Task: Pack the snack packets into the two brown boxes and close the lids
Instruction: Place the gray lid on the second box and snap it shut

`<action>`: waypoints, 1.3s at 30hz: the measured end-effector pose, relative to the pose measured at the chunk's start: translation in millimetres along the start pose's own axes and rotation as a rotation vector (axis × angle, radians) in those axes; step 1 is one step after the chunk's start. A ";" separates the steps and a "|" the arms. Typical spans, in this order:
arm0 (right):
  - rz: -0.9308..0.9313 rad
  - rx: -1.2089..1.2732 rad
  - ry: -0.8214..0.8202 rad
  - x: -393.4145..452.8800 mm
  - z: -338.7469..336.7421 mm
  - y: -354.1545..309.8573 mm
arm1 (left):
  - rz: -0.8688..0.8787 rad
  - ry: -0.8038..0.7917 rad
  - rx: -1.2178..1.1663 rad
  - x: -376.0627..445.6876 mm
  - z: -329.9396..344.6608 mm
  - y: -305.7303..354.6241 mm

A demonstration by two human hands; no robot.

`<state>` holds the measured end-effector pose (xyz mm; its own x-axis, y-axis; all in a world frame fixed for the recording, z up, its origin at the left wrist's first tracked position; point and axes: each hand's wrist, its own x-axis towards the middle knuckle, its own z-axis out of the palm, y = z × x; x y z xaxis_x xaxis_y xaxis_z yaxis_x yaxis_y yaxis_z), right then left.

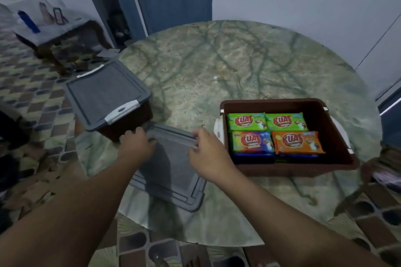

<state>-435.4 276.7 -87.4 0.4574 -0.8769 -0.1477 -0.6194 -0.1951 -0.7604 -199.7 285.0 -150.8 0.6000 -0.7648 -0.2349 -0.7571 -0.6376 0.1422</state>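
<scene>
Both hands grip the far edge of a flat grey plastic lid (171, 171) lying near the round marble-patterned table's (238, 67) near edge: left hand (135, 144) clamped on its left corner, right hand (208, 154) on its right. Right, an open brown box (288, 167) holds four glossy snack packets (275, 134). Left, a lidded brown box (108, 95) overhangs the rim; the far tabletop lies bare.

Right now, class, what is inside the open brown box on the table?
The open brown box holds four snack packets on top: two green, one multicoloured, one orange. More packet edges show beneath; how many lie under them is hidden.
</scene>
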 end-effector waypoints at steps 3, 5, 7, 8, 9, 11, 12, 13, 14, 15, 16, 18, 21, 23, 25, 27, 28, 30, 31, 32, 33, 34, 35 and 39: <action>0.159 -0.074 -0.048 2.9 24.8 -10.6 | -0.026 -0.081 0.070 13.6 6.5 -23.5; 0.299 -0.087 -0.073 4.5 39.3 -10.5 | -0.017 -0.106 0.094 19.4 11.0 -33.3; 0.491 -0.077 -0.068 5.8 51.2 -1.9 | 0.029 -0.094 0.123 23.6 13.7 -39.2; 0.574 -0.073 -0.059 5.1 56.9 2.3 | 0.056 -0.083 0.133 24.4 14.7 -42.2; 0.633 -0.065 -0.035 4.2 61.0 6.5 | 0.075 -0.074 0.130 23.8 15.1 -43.9; 0.698 -0.019 0.026 3.6 65.7 9.2 | 0.099 -0.073 0.120 22.8 16.1 -45.9; 0.727 0.021 0.049 4.4 66.4 8.2 | 0.111 -0.076 0.126 22.2 16.3 -45.7; 0.754 0.076 0.077 7.3 67.8 7.6 | 0.119 -0.083 0.131 21.8 15.9 -45.6; 0.783 0.140 0.108 10.6 68.5 6.5 | 0.120 -0.092 0.135 21.7 14.9 -44.8; 0.801 0.209 0.147 13.6 69.8 6.4 | 0.114 -0.102 0.134 21.3 13.9 -45.2; 0.806 0.277 0.188 16.8 70.8 7.9 | 0.107 -0.107 0.125 21.4 12.9 -45.3; 0.746 0.439 0.254 23.3 71.0 10.0 | 0.084 -0.101 0.090 20.7 11.5 -45.3; 0.647 0.553 0.292 19.5 59.0 -17.7 | 0.012 -0.089 -0.019 19.8 11.9 -47.9; 0.583 0.509 0.252 17.7 52.4 -27.5 | -0.058 -0.097 -0.136 21.1 12.7 -51.1; 0.495 0.483 0.183 15.6 44.5 -38.0 | -0.113 -0.093 -0.244 22.7 12.3 -53.4; 0.421 0.425 0.136 15.0 33.8 -48.8 | -0.173 -0.090 -0.367 20.8 10.7 -54.8; 0.388 0.378 0.130 15.7 27.3 -52.8 | -0.203 -0.098 -0.446 20.4 10.3 -55.0; 0.321 0.286 0.159 18.0 13.7 -56.6 | -0.239 -0.127 -0.635 18.6 8.5 -54.1; 0.295 0.244 0.185 19.4 6.2 -56.1 | -0.245 -0.139 -0.726 17.1 6.8 -52.7; 0.278 0.203 0.210 21.2 -2.7 -54.7 | -0.237 -0.139 -0.796 15.3 3.7 -50.1; 0.265 0.162 0.233 22.9 -12.5 -51.3 | -0.219 -0.131 -0.843 12.5 -0.5 -46.1; 0.260 0.118 0.252 25.4 -23.4 -46.0 | -0.191 -0.116 -0.869 9.3 -5.0 -40.2; 0.264 0.073 0.273 27.7 -35.7 -39.3 | -0.150 -0.100 -0.881 5.7 -10.7 -31.8; 0.330 -0.032 0.368 38.3 -85.2 7.8 | 0.051 -0.052 -0.833 -4.5 -33.1 16.3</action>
<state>-477.1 204.2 -45.1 -0.0190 -0.9900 -0.1398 -0.7154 0.1111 -0.6898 -206.2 275.0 -115.5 0.5421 -0.8024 -0.2496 -0.3318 -0.4773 0.8137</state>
